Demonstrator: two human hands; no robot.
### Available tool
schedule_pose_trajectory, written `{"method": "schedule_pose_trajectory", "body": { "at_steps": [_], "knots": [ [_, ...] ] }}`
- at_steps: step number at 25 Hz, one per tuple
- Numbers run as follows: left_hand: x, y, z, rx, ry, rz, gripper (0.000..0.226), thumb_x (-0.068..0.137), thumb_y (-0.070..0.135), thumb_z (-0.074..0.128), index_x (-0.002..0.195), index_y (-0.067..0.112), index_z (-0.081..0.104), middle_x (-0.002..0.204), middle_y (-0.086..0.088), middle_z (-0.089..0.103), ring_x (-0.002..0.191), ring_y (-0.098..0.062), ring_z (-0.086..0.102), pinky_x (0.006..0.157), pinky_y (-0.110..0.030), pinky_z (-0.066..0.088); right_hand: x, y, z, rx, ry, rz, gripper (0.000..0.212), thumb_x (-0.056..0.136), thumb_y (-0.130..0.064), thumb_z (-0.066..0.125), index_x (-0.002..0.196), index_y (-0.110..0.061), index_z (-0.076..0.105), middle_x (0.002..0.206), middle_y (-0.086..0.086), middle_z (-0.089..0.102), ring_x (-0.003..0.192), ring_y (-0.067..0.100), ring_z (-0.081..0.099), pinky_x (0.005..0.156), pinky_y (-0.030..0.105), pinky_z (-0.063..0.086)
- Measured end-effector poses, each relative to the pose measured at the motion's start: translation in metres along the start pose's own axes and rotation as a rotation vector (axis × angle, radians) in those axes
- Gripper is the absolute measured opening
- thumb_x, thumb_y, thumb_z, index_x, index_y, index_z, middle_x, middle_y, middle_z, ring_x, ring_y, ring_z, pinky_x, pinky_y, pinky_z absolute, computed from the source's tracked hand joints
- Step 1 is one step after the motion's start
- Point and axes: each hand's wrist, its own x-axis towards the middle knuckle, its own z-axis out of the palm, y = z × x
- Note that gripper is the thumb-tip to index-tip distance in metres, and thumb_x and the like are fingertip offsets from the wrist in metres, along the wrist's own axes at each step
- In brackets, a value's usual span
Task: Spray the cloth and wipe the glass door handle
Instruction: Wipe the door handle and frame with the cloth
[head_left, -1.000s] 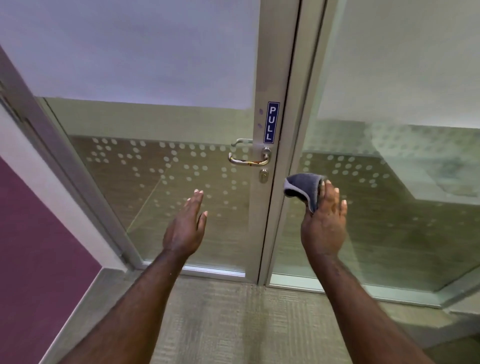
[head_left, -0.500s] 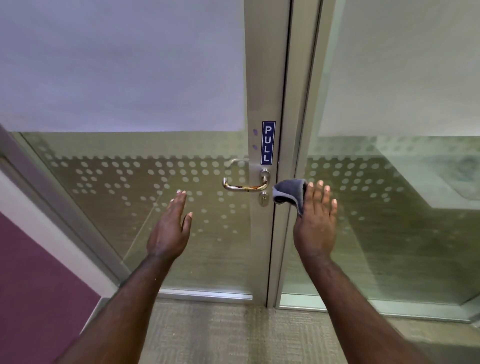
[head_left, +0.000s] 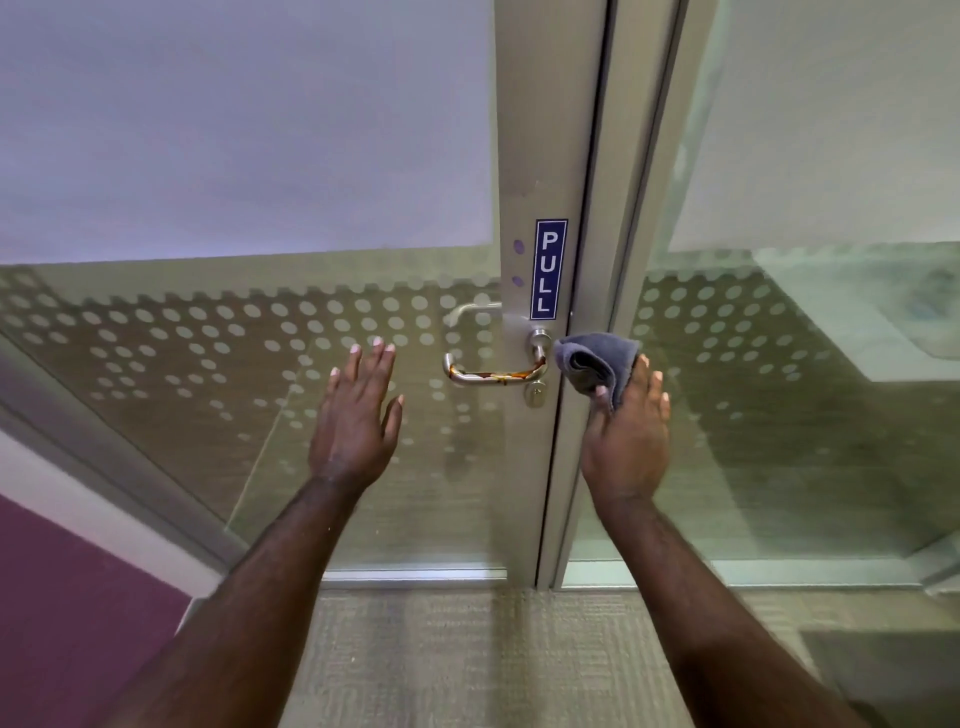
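Holding grey cloth (head_left: 597, 361) beside handle (head_left: 493, 373), right hand (head_left: 626, 441) raised, left hand (head_left: 356, 421) flat, empty

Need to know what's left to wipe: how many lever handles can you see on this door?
2. The near handle, smeared brown, sits left of the cloth in the right hand. A far-side handle shows through the glass above it.

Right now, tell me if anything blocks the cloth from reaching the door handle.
Nothing visible does. The cloth, held in the right hand, sits just right of the handle, with only open air between them. The left hand is open, left of the handle and out of the path.
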Motion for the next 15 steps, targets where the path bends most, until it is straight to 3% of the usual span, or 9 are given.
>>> {"method": "schedule_pose_trajectory", "body": {
  "at_steps": [15],
  "knots": [
    [0.061, -0.046, 0.026, 0.062, 0.042, 0.275, 0.075, 0.092, 0.028, 0.058, 0.153, 0.017, 0.016, 0.161, -0.003, 0.017, 0.148, -0.019, 0.002, 0.120, -0.047, 0.012, -0.005, -0.028, 0.015, -0.122, 0.094, 0.136, 0.056, 0.099, -0.026, 0.047, 0.147, -0.005, 0.028, 0.149, 0.019, 0.038, 0.140, 0.034, 0.032, 0.112, 0.048, 0.030]
  ]
}}
